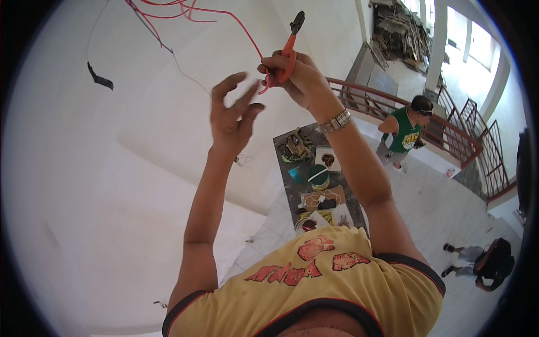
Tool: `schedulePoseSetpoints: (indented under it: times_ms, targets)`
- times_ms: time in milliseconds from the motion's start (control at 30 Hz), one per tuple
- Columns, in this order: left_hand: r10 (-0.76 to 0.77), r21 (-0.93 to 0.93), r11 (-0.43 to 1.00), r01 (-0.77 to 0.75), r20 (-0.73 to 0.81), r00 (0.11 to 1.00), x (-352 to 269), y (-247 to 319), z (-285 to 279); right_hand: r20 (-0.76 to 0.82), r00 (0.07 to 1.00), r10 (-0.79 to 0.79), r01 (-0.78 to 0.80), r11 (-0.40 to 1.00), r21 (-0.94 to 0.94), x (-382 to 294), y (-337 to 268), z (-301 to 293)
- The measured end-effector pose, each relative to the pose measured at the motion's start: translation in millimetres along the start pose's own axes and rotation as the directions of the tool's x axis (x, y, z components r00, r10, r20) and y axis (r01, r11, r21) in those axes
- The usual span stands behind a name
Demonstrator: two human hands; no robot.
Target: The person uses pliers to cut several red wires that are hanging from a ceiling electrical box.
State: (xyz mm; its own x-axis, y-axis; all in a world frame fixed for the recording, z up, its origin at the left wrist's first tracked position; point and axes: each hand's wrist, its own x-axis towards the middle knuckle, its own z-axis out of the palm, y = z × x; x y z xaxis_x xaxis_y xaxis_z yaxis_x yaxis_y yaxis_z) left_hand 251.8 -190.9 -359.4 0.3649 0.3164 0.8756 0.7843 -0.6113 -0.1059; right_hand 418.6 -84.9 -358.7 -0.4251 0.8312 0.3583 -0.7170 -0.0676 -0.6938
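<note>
My right hand (294, 73), with a metal watch on the wrist, is closed around orange-handled cutting pliers (290, 46). Their dark jaws point up and away from the palm. Thumb and fingers of the same hand also pinch a red insulated wire (248, 33), whose short curled end sticks out below the fingertips. Just left of that end, my left hand (233, 111) is held up with fingers apart and nothing in it; its fingertips are slightly blurred. More red wires (177, 4) and a dark wire (147, 26) hang at the top, the dark one joined to a thin pale wire.
Black tape (100, 78) dangles from a thin wire at left. Below my arms stands a table (290, 181) bearing a green-lidded container (318, 175), a blue cup (294, 175) and cables. One person (404, 130) stands by a railing (446, 145); another person (484, 261) is lower right. Scrap wood (400, 38) lies beyond.
</note>
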Motion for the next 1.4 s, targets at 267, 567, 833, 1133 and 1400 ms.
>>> schedulePoseSetpoints:
  times_ms: [267,567,833,1133,1400]
  targets:
    - [0.019,-0.452,0.891,-0.048,-0.067,0.998,24.7,-15.1,3.5,0.142,0.99,-0.016,0.057,0.957,-0.283,-22.5,5.0,3.4]
    - [-0.138,-0.226,0.965,0.134,-0.003,0.99,59.9,-19.7,3.5,0.263,0.964,-0.025,0.154,0.862,-0.483,-94.5,21.9,-68.3]
    - [-0.207,-0.315,0.927,0.203,0.022,0.978,62.6,-25.9,21.0,0.087,0.967,-0.24,0.17,0.349,-0.922,-90.2,5.0,-63.4]
    - [-0.199,-0.253,0.946,0.204,0.046,0.979,60.2,-29.5,15.7,0.153,0.943,-0.295,0.217,0.2,-0.955,-86.8,-5.5,-43.5]
    - [-0.117,-0.252,0.962,0.104,-0.035,0.993,57.0,-27.5,4.0,0.136,0.99,-0.025,0.12,0.647,-0.753,-91.9,5.0,-50.3]
